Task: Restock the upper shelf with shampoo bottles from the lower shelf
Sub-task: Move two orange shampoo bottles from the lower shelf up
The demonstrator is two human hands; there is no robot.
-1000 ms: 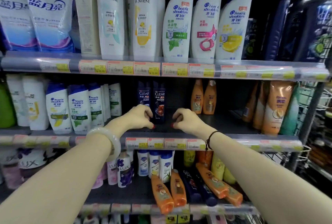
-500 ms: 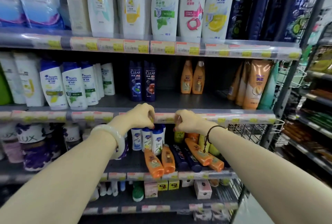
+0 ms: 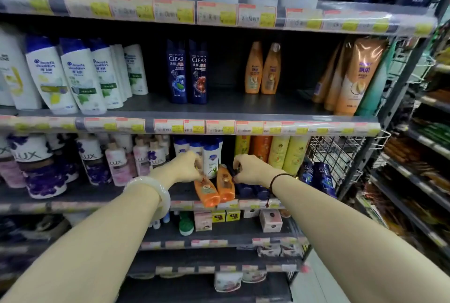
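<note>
My left hand (image 3: 185,166) is at the lower shelf (image 3: 185,205), its fingers curled around the cap end of an orange shampoo bottle (image 3: 207,192) that lies flat there. A second orange bottle (image 3: 225,184) lies beside it. My right hand (image 3: 253,169) pinches the top of a dark blue bottle (image 3: 246,189), which also lies flat. On the upper shelf (image 3: 219,108) stand two dark blue CLEAR bottles (image 3: 187,71) and two orange bottles (image 3: 262,69), with bare shelf in front of them and between them.
White Head & Shoulders bottles (image 3: 80,76) fill the upper shelf's left side, and orange pouches (image 3: 353,76) its right. LUX bottles (image 3: 117,164) stand left of my hands, yellow bottles (image 3: 287,154) right. A wire rack (image 3: 341,156) and another shelving unit stand to the right.
My view tilted down and both hands dropped from the upper shelf's front edge to the shelf below, where they closed on the tops of the lying bottles.
</note>
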